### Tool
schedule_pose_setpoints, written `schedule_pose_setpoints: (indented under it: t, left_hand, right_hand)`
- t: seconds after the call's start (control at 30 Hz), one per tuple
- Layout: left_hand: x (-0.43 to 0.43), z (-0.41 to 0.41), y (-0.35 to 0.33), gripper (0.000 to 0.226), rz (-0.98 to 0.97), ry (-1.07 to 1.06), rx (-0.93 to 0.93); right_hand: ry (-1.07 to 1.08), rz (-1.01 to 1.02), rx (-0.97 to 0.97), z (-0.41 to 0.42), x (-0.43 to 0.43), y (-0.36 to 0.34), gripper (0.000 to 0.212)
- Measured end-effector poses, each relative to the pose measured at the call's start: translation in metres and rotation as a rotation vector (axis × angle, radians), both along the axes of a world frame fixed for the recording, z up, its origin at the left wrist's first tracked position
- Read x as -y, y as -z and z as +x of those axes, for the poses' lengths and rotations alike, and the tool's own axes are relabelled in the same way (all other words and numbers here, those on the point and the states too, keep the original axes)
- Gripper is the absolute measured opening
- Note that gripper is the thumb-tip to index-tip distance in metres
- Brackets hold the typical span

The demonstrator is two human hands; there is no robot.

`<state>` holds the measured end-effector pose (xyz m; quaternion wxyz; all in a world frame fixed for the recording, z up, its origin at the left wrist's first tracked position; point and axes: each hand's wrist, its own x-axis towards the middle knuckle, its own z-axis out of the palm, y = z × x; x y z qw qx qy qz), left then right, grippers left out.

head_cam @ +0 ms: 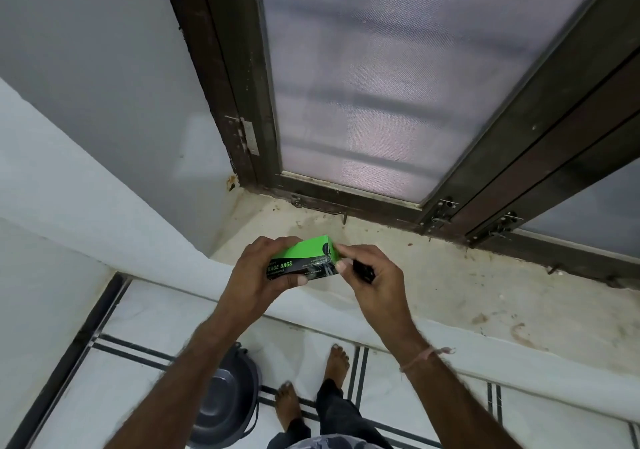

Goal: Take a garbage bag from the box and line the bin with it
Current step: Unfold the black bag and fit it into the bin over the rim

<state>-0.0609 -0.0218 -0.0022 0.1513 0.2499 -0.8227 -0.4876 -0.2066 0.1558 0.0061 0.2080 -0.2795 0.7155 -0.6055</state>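
Note:
A small green and black box (pixel 309 254) printed "garbage bags" is held over a stone window sill (pixel 450 286). My left hand (pixel 258 272) grips the box from its left end and underside. My right hand (pixel 372 280) pinches the box's right end with thumb and forefinger, and a small black piece (pixel 364 272), a flap or a rolled bag, shows under its fingers. A dark grey bin (pixel 221 403) stands on the floor below my left forearm, partly hidden by it; its inside looks bare.
A dark-framed window with frosted mesh panes (pixel 381 85) rises behind the sill. A white wall (pixel 69 137) closes the left side. White floor tiles with dark lines (pixel 145 344) lie below, with my bare feet (pixel 337 362) beside the bin.

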Motion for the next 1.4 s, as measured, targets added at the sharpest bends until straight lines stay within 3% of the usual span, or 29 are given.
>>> schedule_pose_setpoints:
  t: [0.17, 0.27, 0.37, 0.57, 0.87, 0.97, 1.27, 1.4]
  left_hand:
    - [0.001, 0.005, 0.003, 0.058, 0.032, -0.020, 0.003]
    - [0.002, 0.005, 0.003, 0.058, 0.037, -0.001, 0.002]
    - [0.006, 0.004, 0.003, 0.060, 0.037, 0.013, 0.006]
    - [0.010, 0.005, -0.001, 0.058, -0.011, 0.065, 0.029]
    - [0.012, 0.003, -0.002, 0.065, -0.022, 0.145, 0.061]
    - [0.013, 0.003, -0.003, 0.060, -0.027, 0.154, 0.068]
    - [0.013, 0.003, -0.007, 0.062, -0.057, 0.156, 0.067]
    - [0.012, 0.001, -0.008, 0.061, -0.097, 0.170, 0.086]
  right_hand:
    - [0.083, 0.083, 0.064, -0.008, -0.009, 0.000, 0.026]
    - [0.131, 0.226, 0.384, -0.020, -0.013, -0.007, 0.034]
    - [0.046, 0.141, 0.582, -0.029, -0.019, -0.019, 0.030]
    - [-0.217, 0.085, 0.455, -0.031, -0.019, -0.025, 0.035]
    - [-0.381, 0.226, 0.215, -0.037, -0.005, -0.033, 0.013]
    - [-0.476, 0.226, 0.231, -0.041, -0.002, -0.035, 0.008]
    - [-0.275, 0.137, 0.464, -0.043, -0.001, -0.029, 0.004]
    - [-0.251, 0.178, 0.446, -0.037, 0.003, -0.027, 0.007]
